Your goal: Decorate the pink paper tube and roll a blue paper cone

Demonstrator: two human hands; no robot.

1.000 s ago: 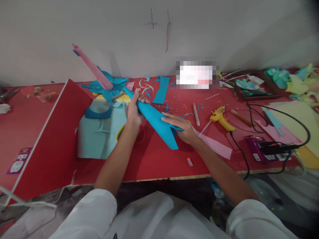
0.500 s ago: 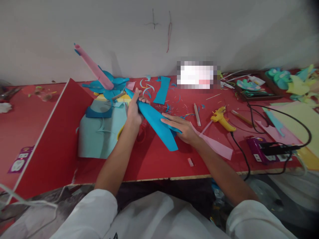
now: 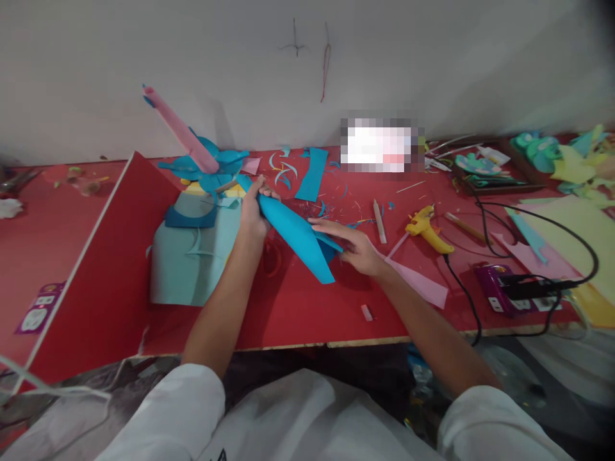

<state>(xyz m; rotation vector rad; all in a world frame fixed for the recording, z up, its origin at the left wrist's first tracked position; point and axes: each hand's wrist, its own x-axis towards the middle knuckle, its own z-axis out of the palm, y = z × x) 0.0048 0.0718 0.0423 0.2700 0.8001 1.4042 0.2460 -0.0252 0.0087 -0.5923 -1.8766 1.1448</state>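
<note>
A blue craft-foam sheet [image 3: 294, 234], bent over into a long curved fold, is held above the red tabletop. My left hand [image 3: 255, 208] is closed around its narrow upper end. At the lower right, my right hand [image 3: 353, 246] has its fingers extended along a flap of the sheet, the flap lying between them and the thumb. Below the sheet, red-handled scissors [image 3: 271, 258] are partly hidden. Beyond my hands lies a separate blue strip [image 3: 313, 174] among thin curved offcuts [image 3: 287, 171].
A yellow glue gun [image 3: 430, 230] with a black cord, a pink strip [image 3: 418, 283] and a purple power strip [image 3: 500, 291] are at right. At left stand a red upright panel [image 3: 113, 269] and pale blue sheets [image 3: 175, 275]. A pink tube [image 3: 182, 131] rises behind them.
Both hands have shifted slightly left with the blue sheet, and its lower end has risen a little. My right fingers sit a little farther back along the flap.
</note>
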